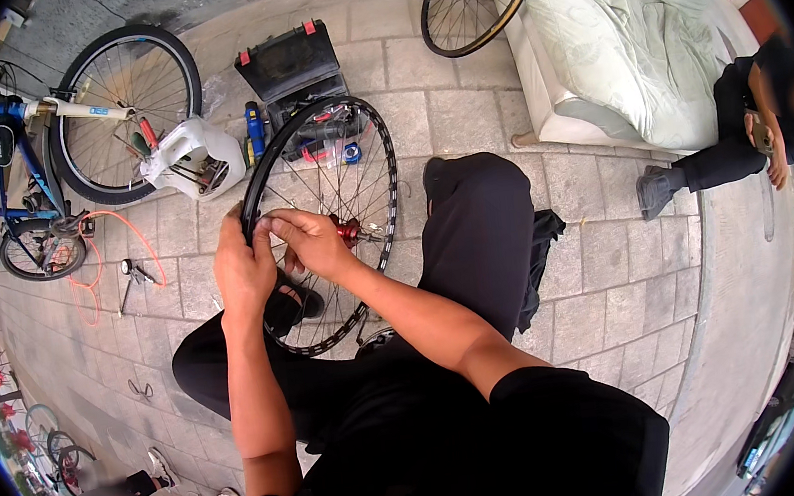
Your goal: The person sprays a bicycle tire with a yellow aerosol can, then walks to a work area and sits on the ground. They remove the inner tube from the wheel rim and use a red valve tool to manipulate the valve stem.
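A bicycle wheel [391, 205] stands tilted between my legs, with thin spokes and a red hub [348, 232]. A black tyre [260, 170] shows thick along its left and upper side; the right side of the rim looks thinner, with pale marks. My left hand [244, 263] is wrapped round the tyre at the wheel's left edge, thumb on its inner side. Close against that thumb, my right hand [309, 244] is closed, thumb and fingers pinching at the tyre's inner edge. Exactly what lies under the right fingertips is hidden.
Beyond the wheel lies an open black toolbox [288, 62] beside a blue bottle [255, 128]. A white container of tools [202, 157], an upturned bicycle [21, 169], an orange hose [143, 236] and a gauge [132, 272] are left. A covered sofa [602, 46] and a seated person [740, 134] are right.
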{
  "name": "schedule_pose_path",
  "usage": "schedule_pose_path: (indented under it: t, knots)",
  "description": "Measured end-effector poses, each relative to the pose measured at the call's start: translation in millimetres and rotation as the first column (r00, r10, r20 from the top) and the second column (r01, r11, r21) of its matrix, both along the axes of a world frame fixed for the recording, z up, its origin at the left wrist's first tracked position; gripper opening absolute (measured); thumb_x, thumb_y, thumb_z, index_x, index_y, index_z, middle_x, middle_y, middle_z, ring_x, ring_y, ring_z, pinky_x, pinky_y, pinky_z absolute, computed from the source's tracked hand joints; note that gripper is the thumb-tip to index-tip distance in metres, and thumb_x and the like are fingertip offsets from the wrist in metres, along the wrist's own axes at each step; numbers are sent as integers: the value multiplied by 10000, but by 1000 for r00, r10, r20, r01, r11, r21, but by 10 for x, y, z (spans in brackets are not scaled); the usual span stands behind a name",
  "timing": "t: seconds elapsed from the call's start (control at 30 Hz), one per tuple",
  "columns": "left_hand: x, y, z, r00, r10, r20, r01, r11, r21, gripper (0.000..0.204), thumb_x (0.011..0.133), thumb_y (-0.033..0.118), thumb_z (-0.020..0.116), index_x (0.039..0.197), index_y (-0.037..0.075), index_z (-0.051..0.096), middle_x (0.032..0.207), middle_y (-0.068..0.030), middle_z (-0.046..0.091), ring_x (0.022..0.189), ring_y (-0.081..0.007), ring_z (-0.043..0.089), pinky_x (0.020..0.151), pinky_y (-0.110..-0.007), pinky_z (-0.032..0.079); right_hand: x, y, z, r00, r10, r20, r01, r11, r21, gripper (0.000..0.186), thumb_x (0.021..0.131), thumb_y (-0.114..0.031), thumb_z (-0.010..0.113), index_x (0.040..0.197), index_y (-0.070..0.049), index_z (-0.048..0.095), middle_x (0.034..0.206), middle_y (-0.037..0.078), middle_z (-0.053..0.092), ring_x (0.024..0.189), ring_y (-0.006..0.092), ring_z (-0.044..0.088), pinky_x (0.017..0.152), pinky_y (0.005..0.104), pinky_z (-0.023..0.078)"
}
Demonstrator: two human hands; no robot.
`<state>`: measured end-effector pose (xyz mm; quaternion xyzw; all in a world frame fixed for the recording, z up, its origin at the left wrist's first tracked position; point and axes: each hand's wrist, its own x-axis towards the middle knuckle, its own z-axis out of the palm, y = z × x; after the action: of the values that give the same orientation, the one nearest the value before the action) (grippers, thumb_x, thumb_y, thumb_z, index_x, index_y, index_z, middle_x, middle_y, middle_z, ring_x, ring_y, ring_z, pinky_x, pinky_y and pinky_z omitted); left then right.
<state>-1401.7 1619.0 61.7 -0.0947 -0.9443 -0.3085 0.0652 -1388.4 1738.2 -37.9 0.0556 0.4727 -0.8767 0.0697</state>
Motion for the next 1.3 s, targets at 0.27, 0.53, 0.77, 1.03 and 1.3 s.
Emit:
schedule_pose_path:
  t: [0.27, 0.53, 0.77, 1.03, 1.3]
  knots:
    - [86, 10, -30, 982, -146, -123, 139, 988, -65, 464, 974, 111, 707, 1380, -69, 570, 1115, -248, 689, 1033, -445, 660, 909, -476, 522, -257, 244, 180, 863, 351, 364, -169, 878, -448, 190, 1055, -258, 620, 1042, -76, 673, 810, -11, 594, 438, 76, 369, 410, 292, 280]
    - [124, 82, 26, 960, -170, -223, 130, 974, -184, 481, 901, 73, 739, 1349, -31, 601, 1083, -183, 684, 1038, -387, 598, 920, -484, 429, -200, 249, 190, 872, 361, 329, -250, 908, -335, 260, 1072, -319, 591, 1018, -73, 656, 829, 16, 613, 430, 111, 421, 393, 344, 353]
    - [20, 170, 19, 979, -47, -200, 4, 978, -209, 277, 945, 158, 720, 1136, -25, 637, 916, -205, 709, 888, -410, 647, 871, -493, 445, 21, 194, -80, 976, 211, 62, -162, 880, -446, 423, 1121, -303, 538, 1440, -27, 567, 1259, 130, 680, 590, 208, 701, 424, 291, 520]
    - [-118, 197, 79, 994, 99, 42, -90, 981, -170, 231, 946, 205, 678, 978, -16, 617, 768, -237, 719, 776, -478, 703, 820, -534, 516, 79, 116, -39, 988, 65, -140, -58, 997, 57, 455, 1066, -94, 632, 1498, -17, 512, 1287, 114, 694, 656, 113, 688, 529, 252, 527]
    - [-60, 174, 53, 998, 57, -37, -64, 969, -238, 249, 927, 188, 701, 969, -42, 615, 909, -265, 664, 902, -492, 645, 838, -564, 497, 106, 35, -18, 984, 40, -173, -5, 980, 199, 321, 1106, -162, 579, 1394, -32, 636, 1038, 49, 733, 534, 90, 612, 489, 249, 496]
